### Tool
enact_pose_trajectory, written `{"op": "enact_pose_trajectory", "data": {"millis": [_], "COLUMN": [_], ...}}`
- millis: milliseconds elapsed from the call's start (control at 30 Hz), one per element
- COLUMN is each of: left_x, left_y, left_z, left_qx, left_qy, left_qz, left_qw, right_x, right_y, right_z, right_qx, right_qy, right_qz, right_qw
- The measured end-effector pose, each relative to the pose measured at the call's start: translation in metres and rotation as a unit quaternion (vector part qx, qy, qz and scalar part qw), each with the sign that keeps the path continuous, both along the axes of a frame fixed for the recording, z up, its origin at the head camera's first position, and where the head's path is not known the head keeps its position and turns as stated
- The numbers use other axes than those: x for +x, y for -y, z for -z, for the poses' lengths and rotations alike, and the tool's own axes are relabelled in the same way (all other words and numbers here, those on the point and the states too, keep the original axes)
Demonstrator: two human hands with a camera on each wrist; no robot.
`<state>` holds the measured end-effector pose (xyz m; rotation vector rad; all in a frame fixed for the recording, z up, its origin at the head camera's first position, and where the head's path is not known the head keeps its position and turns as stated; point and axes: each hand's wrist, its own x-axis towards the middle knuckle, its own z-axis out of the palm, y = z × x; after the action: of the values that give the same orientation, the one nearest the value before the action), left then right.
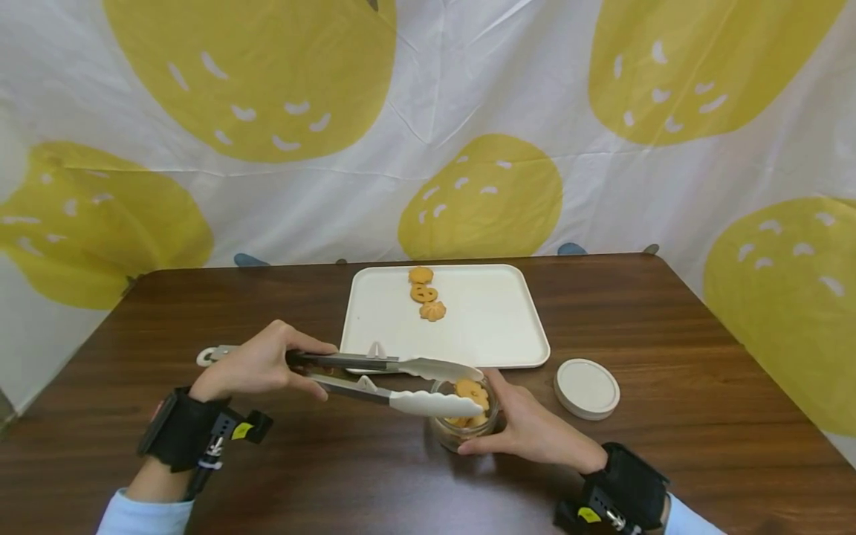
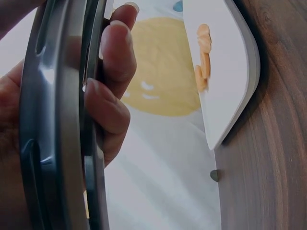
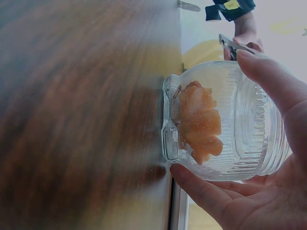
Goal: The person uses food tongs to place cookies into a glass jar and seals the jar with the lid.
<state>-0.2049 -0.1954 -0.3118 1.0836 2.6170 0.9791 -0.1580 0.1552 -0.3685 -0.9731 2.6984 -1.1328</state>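
My left hand grips a pair of tongs with dark handles and white scalloped tips. Those tips stand apart over the mouth of a glass jar, and I see nothing pinched between them. My right hand holds the jar by its side, thumb and fingers curled round the glass. Inside the jar lie several cookies. In the left wrist view the fingers wrap the metal handles; the tongs' tips are out of that view.
A white tray lies behind the hands, bearing a column of three cookies: a round one, a pretzel-shaped one and a flower-shaped one. Right of the jar a white round lid rests on the brown wooden table.
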Motion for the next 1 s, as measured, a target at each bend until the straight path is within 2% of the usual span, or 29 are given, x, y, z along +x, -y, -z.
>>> {"op": "enact_pose_trajectory", "data": {"millis": [333, 733, 833, 1000], "left_x": [-0.0002, -0.0001, -0.0011, -0.0043], "left_y": [0.0012, 0.0011, 0.0009, 0.0007], "left_z": [0.0014, -0.0004, -0.0001, 0.004], "left_qx": [-0.001, 0.003, 0.006, 0.003], "left_qy": [0.014, 0.023, 0.017, -0.008], "left_qz": [-0.013, -0.024, -0.04, -0.092], "left_qw": [0.9998, 0.9995, 0.999, 0.9957], "right_x": [0.0001, 0.0011, 0.0011, 0.0014], "right_y": [0.001, 0.0012, 0.0015, 0.0013], "right_z": [-0.0006, -0.0028, -0.0027, -0.0019], "right_qx": [-0.011, -0.007, -0.004, -0.002], "right_qy": [0.005, 0.013, 0.012, 0.004], "right_qz": [-0.017, -0.008, -0.003, -0.006], "right_qw": [1.0, 1.0, 1.0, 1.0]}}
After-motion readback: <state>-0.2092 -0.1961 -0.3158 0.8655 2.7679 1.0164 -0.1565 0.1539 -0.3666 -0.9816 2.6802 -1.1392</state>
